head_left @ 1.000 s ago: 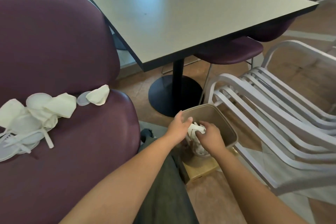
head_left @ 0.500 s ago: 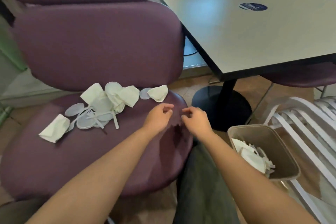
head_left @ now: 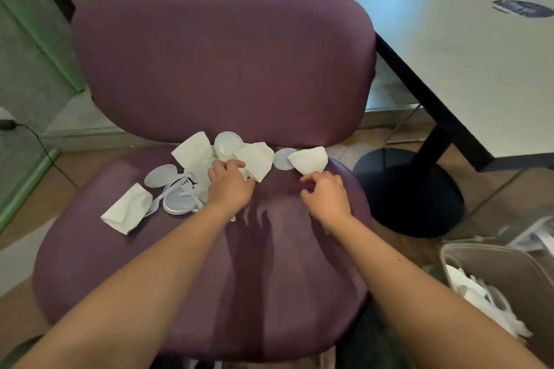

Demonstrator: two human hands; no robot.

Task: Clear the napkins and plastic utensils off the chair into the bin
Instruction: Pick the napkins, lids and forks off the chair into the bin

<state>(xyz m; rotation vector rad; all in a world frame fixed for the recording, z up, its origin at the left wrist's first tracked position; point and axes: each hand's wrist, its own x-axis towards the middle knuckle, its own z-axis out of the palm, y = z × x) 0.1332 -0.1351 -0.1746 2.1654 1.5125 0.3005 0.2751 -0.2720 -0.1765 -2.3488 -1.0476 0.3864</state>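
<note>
Crumpled white napkins, clear plastic lids and white plastic utensils lie along the back of the purple chair seat. My left hand is on the pile, its fingers curled into the middle napkin. My right hand hovers just below the right-hand napkin with loosely curled fingers that hold nothing. Another napkin lies apart at the left. White forks and a round lid sit beside my left hand. The tan bin stands at the lower right with white rubbish inside.
A grey table on a black pedestal base stands to the right of the chair. The padded chair back rises behind the pile. A black cable runs along the floor at the left.
Both hands came out of the bin, swung left and reached forward across the seat. My left hand has landed on the napkin pile, and my right hand has neared the right-hand napkin.
</note>
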